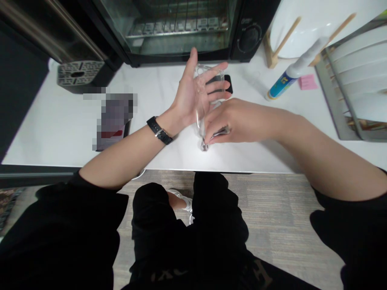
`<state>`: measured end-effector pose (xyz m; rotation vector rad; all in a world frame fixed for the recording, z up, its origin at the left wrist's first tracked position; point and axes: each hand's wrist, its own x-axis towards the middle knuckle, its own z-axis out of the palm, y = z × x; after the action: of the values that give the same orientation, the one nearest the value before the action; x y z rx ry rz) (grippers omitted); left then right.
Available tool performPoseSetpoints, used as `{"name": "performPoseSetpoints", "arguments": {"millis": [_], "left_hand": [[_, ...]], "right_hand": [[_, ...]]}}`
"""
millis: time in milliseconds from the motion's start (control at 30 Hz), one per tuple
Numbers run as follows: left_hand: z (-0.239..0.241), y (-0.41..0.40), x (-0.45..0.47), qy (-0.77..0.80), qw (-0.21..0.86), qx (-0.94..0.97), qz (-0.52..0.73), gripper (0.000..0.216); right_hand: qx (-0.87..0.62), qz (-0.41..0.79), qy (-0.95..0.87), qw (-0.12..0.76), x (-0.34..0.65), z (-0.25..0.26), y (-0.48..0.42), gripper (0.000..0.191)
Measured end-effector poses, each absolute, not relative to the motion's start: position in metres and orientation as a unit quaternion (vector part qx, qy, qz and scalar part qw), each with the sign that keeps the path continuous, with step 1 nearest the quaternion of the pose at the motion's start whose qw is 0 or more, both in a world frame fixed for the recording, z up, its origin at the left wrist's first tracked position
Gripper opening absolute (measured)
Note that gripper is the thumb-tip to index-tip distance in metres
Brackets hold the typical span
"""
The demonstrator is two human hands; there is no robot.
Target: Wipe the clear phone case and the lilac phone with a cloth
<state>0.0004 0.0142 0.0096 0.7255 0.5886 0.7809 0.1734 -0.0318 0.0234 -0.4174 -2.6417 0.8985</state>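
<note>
A clear phone case (200, 86), see-through and shiny at its edges, stands over the palm of my left hand (191, 94). That hand is turned palm up, with its thumb and fingers stretched apart behind the case. My right hand (225, 121) is closed, its thumb and fingers pinching the near end of the case just above the counter. A small shiny part shows inside the curled fingers; I cannot make out whether it belongs to the case. Behind my left fingertips lies a flat black object (229, 83), partly covered.
A toaster oven (181, 54) stands behind my hands on the white counter (163, 159). To the right are a blue spray can (281, 85), a pink note (307, 82) and a rack (338, 117) of white plates. A blurred-out item (115, 117) and a machine's drip tray (80, 74) are left.
</note>
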Motion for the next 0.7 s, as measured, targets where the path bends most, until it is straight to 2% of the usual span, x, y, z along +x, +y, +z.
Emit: {"name": "performPoseSetpoints", "arguments": {"millis": [167, 400, 700], "left_hand": [[0.010, 0.017, -0.001, 0.280, 0.828, 0.327, 0.361, 0.079], [0.006, 0.019, 0.001, 0.253, 0.827, 0.360, 0.349, 0.069], [0.007, 0.015, 0.005, 0.287, 0.819, 0.402, 0.294, 0.074]], "right_hand": [[-0.216, 0.279, -0.923, 0.155, 0.192, 0.033, -0.021, 0.017], [-0.370, 0.140, -0.883, 0.254, 0.191, 0.034, -0.017, 0.015], [-0.449, 0.007, -0.788, 0.421, 0.182, 0.021, -0.014, 0.010]]}}
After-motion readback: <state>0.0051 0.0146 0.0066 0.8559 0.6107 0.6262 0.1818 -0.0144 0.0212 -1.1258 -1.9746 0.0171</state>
